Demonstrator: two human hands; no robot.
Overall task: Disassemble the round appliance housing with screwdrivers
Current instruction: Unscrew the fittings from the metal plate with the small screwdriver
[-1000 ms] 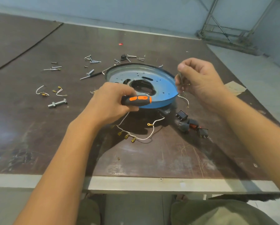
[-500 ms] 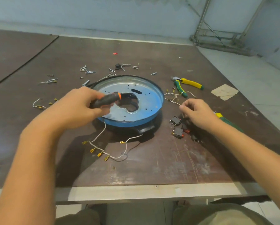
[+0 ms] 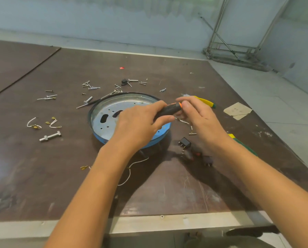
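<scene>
A dark brown surface (image 3: 42, 167) fills most of the view. The round appliance housing (image 3: 110, 120) lies flat on it: a shallow metal dish with a blue outer wall, its bare silver floor punched with small holes and two oval slots.

Both my forearms reach in over the near side of the housing. My left hand (image 3: 140, 124) is above the housing's right half, fingers wrapped around the black handle of a screwdriver (image 3: 169, 110). My right hand (image 3: 201, 120) is just off the housing's right edge. Its thumb and forefinger pinch the orange end of that handle, and its other fingers are loosely spread. The shaft is hidden behind this hand.

Past the housing's right edge, a yellow-handled tool (image 3: 205, 102) shows beyond my right hand, with a torn scrap of paper (image 3: 238, 110) further right. A green and yellow handle (image 3: 242, 144) pokes out from under my right wrist. Black switches (image 3: 184, 142) lie near the housing's lower right.

To the housing's left lie a bolt with a nut (image 3: 50, 136) and short white wires (image 3: 33, 123) with brass terminals. Loose screws (image 3: 90, 85) are scattered beyond its far rim.
</scene>
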